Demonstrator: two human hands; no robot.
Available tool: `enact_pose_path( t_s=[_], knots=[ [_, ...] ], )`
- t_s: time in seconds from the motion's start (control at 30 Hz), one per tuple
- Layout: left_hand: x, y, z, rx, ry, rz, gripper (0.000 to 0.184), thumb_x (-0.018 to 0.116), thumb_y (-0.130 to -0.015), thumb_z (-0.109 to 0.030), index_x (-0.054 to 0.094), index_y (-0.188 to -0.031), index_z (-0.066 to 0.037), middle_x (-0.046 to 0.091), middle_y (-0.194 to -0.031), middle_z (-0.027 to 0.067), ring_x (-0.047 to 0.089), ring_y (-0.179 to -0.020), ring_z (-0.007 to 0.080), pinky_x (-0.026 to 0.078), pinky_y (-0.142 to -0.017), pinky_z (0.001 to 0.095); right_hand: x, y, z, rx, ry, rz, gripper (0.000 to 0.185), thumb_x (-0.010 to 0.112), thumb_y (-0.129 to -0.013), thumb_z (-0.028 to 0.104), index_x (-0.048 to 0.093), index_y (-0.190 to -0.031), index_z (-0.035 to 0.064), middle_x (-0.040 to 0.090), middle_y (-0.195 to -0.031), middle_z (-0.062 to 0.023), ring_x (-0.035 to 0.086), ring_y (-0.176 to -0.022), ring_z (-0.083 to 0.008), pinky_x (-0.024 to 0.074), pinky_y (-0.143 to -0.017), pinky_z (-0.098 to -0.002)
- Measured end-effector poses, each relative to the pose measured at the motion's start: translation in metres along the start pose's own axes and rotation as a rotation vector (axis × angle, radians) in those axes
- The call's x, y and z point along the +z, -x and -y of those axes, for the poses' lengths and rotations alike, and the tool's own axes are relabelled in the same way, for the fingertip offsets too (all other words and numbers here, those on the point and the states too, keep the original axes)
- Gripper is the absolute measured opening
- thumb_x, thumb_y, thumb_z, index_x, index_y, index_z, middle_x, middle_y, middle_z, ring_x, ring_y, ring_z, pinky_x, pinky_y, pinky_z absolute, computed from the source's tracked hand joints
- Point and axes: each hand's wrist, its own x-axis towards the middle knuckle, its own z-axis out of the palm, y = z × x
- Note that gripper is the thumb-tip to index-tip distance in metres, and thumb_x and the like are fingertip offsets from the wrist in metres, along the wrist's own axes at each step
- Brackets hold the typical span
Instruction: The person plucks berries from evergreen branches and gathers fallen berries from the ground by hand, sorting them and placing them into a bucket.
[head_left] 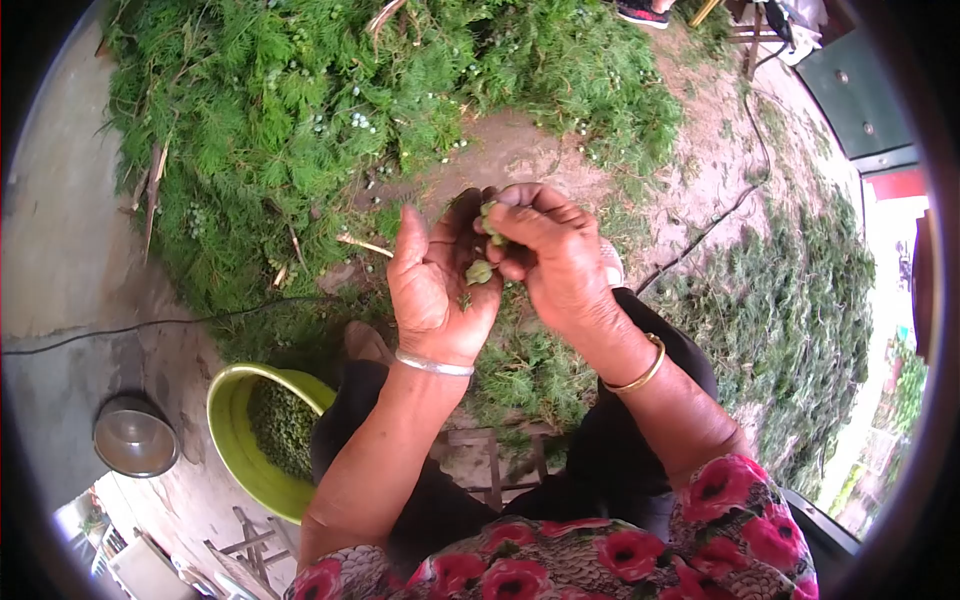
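My left hand (pixel 440 280) is cupped palm up, its fingers curled, with a pale green seed cone (pixel 480 272) resting in it near the fingers. My right hand (pixel 550 240) pinches another small green cone (pixel 491 222) between thumb and fingers, right over the left fingertips. The fingertips of both hands meet and look dark with dirt. Part of what lies between the fingers is hidden. Below and left of my forearm stands a yellow-green bucket (pixel 226 440), partly filled with small green cones (pixel 284 430).
A large heap of leafy evergreen branches (pixel 260 130) lies ahead, with more greenery (pixel 800 330) spread at right. Black cables (pixel 715 215) cross the ground. A metal bowl (pixel 136 438) sits at left, near a folding stool (pixel 250 540). Another person's shoe (pixel 643 14) shows at the top.
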Motion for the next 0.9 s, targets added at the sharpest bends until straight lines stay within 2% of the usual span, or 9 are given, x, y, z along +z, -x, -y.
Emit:
enact_pose_path(
  t_s=[0.1,0.27,0.33,0.43,0.53,0.6,0.7,0.8,0.9],
  knots=[
    [0.022,0.006,0.000,0.045,0.038,-0.133,0.063,0.050,-0.087,-0.052,0.051,-0.118,0.003,0.056,-0.094,0.0085,0.051,-0.075,0.0226,0.046,-0.067,0.0364,-0.004,-0.001,0.006,0.031,-0.048,0.058,0.006,0.062,-0.080,0.005,0.058,-0.082,0.0013,0.062,-0.075,-0.0062,0.055,-0.055,-0.0101,0.0412,-0.045,-0.0193],
    [-0.011,-0.005,-0.004,-0.038,0.081,0.158,0.061,0.051,-0.088,-0.050,0.051,-0.115,0.005,0.054,-0.093,0.0088,0.051,-0.076,0.0247,0.045,-0.071,0.0382,-0.006,0.000,0.004,0.095,-0.110,0.093,0.004,0.060,-0.080,0.003,0.056,-0.082,0.0022,0.062,-0.077,-0.0089,0.055,-0.055,-0.0119,0.0414,-0.045,-0.0189],
    [-0.012,-0.007,-0.005,-0.075,0.169,0.322,0.060,0.052,-0.088,-0.047,0.051,-0.111,0.008,0.057,-0.105,0.0195,0.054,-0.093,0.0305,0.048,-0.082,0.0403,-0.010,-0.003,0.006,0.088,-0.166,0.111,0.004,0.059,-0.079,0.002,0.055,-0.081,0.0020,0.062,-0.079,-0.0111,0.054,-0.053,-0.0126,0.0407,-0.044,-0.0194],
    [0.003,0.001,-0.008,-0.004,0.117,0.079,0.060,0.053,-0.087,-0.046,0.050,-0.110,0.010,0.056,-0.109,0.0218,0.053,-0.100,0.0330,0.044,-0.093,0.0407,-0.009,-0.002,0.018,0.017,-0.148,0.094,0.007,0.058,-0.077,0.000,0.056,-0.084,0.0000,0.062,-0.078,-0.0115,0.052,-0.051,-0.0122,0.0396,-0.043,-0.0203],
    [0.000,0.003,-0.011,0.016,0.043,0.108,0.063,0.053,-0.087,-0.047,0.050,-0.112,0.010,0.054,-0.114,0.0219,0.049,-0.109,0.0311,0.035,-0.101,0.0399,-0.010,0.003,0.018,-0.084,0.325,0.012,0.011,0.062,-0.074,0.002,0.065,-0.083,-0.0015,0.063,-0.068,-0.0058,0.056,-0.058,-0.0092,0.0428,-0.048,-0.0223],
    [0.006,0.005,-0.009,0.007,-0.058,0.147,0.065,0.050,-0.088,-0.049,0.049,-0.115,0.010,0.053,-0.117,0.0198,0.047,-0.112,0.0288,0.032,-0.102,0.0380,-0.012,0.002,0.001,-0.416,0.674,0.039,0.016,0.067,-0.070,0.007,0.064,-0.082,-0.0037,0.065,-0.070,-0.0113,0.062,-0.065,-0.0191,0.0505,-0.062,-0.0311],
    [0.014,0.011,0.002,0.067,-0.241,0.116,0.066,0.047,-0.090,-0.050,0.046,-0.121,0.009,0.052,-0.118,0.0152,0.046,-0.111,0.0246,0.031,-0.102,0.0361,-0.015,0.000,-0.011,-0.458,0.860,0.050,0.017,0.064,-0.068,0.005,0.057,-0.079,-0.0062,0.059,-0.072,-0.0271,0.061,-0.070,-0.0415,0.0486,-0.061,-0.0429],
    [0.015,0.011,0.004,0.048,-0.311,0.152,0.064,0.046,-0.091,-0.049,0.044,-0.122,0.008,0.052,-0.115,0.0136,0.046,-0.110,0.0227,0.033,-0.100,0.0358,-0.016,0.004,-0.005,-0.446,0.922,0.043,0.017,0.064,-0.070,0.004,0.057,-0.083,-0.0057,0.060,-0.073,-0.0228,0.062,-0.069,-0.0356,0.0497,-0.062,-0.0383],
    [0.020,0.012,0.007,-0.036,-0.292,0.141,0.064,0.046,-0.091,-0.048,0.044,-0.122,0.007,0.052,-0.115,0.0135,0.047,-0.109,0.0222,0.035,-0.098,0.0363,-0.021,0.003,-0.003,-0.436,0.953,0.029,0.019,0.063,-0.070,0.003,0.056,-0.085,-0.0063,0.059,-0.073,-0.0249,0.059,-0.071,-0.0421,0.0494,-0.063,-0.0409]
  ],
)
